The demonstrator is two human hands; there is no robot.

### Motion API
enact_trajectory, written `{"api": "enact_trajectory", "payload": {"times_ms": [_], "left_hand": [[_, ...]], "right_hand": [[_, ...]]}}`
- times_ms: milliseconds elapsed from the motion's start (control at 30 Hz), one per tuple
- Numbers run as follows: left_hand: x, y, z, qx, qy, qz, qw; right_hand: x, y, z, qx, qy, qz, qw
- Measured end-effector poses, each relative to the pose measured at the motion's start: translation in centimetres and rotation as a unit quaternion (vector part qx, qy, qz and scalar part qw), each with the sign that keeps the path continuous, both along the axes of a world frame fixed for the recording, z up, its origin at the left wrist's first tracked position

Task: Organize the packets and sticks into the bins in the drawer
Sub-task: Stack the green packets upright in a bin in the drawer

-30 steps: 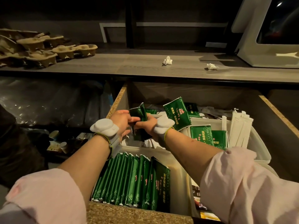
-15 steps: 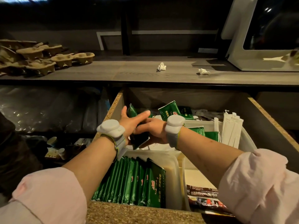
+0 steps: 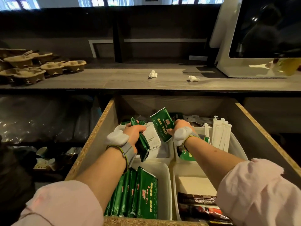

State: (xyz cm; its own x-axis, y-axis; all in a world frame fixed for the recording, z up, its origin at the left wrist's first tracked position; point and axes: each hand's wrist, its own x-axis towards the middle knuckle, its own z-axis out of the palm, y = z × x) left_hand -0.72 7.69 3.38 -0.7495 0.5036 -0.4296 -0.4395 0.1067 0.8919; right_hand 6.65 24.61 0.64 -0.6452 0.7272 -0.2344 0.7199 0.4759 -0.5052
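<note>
Inside the open drawer [image 3: 91, 144], my left hand [image 3: 133, 132] grips a small stack of green packets [image 3: 143, 144] on edge over the back left bin [image 3: 166, 158]. My right hand [image 3: 177, 126] grips a single green packet [image 3: 162, 124], tilted upward over the back bins. The front left bin [image 3: 166, 185] holds a row of upright green packets [image 3: 138, 194]. White paper-wrapped sticks [image 3: 221, 134] stand in the back right bin [image 3: 237, 147]. Dark red-and-brown packets [image 3: 197, 204] lie in the front right bin [image 3: 175, 185].
A white-labelled packet [image 3: 152, 139] lies in the back left bin. The counter [image 3: 114, 79] above the drawer carries pulp cup holders [image 3: 32, 66], two crumpled tissues [image 3: 153, 74] and a white screen unit [image 3: 254, 36]. Plastic-wrapped goods and cups fill the shelves at left.
My hands have separated: the left keeps the stack of green packets and has lowered it toward the back left bin, while the right has moved right and taken hold of another green packet.
</note>
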Motion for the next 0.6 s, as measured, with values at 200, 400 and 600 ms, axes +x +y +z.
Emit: {"api": "enact_trajectory", "payload": {"times_ms": [200,400,600], "left_hand": [[-2.6,1.6,-3.7,0.041,-0.034,0.059,0.997],[0.8,1.2,-1.5,0.046,-0.013,-0.029,0.998],[0.4,0.8,-1.8,0.025,-0.039,-0.064,0.997]], "right_hand": [[2.0,-2.7,5.0,0.043,0.085,0.059,0.994],[4.3,-7.1,5.9,-0.196,0.079,0.263,0.941],[5.1,1.5,3.1,0.012,-0.022,0.048,0.999]]}}
